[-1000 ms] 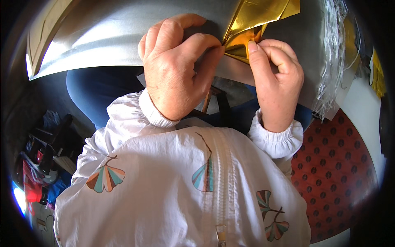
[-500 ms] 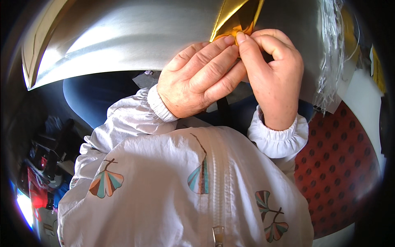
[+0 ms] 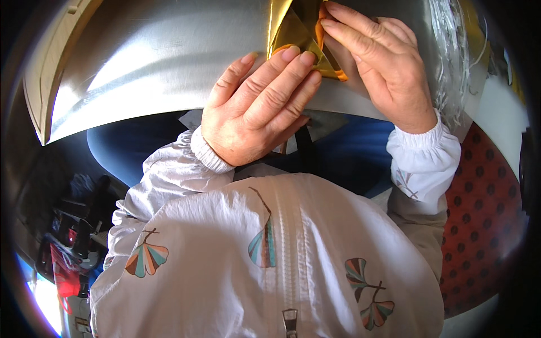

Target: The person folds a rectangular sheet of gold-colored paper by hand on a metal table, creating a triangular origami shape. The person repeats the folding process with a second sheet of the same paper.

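A shiny gold foil sheet (image 3: 301,34) with orange edges lies on the metal tabletop in front of me, its upper part cut off by the picture's top edge. My left hand (image 3: 259,104) rests with fingers stretched out, its fingertips on the near edge of the foil. On the other side, my right hand (image 3: 383,62) has its fingers extended, the tips touching the foil's right orange edge. Neither hand grips the foil. My right thumb is partly hidden under the hand.
The silvery metal tabletop (image 3: 152,62) curves across the top, with a wooden strip (image 3: 59,62) at its left end. Clear plastic strands (image 3: 451,50) hang at the right. A red dotted seat (image 3: 479,225) stands lower right; dark and red items (image 3: 67,276) lie lower left.
My hands have moved apart: the left slid down-left, the right up and outward. The fingers that were pinched together at the foil have spread, and more of the foil shows.
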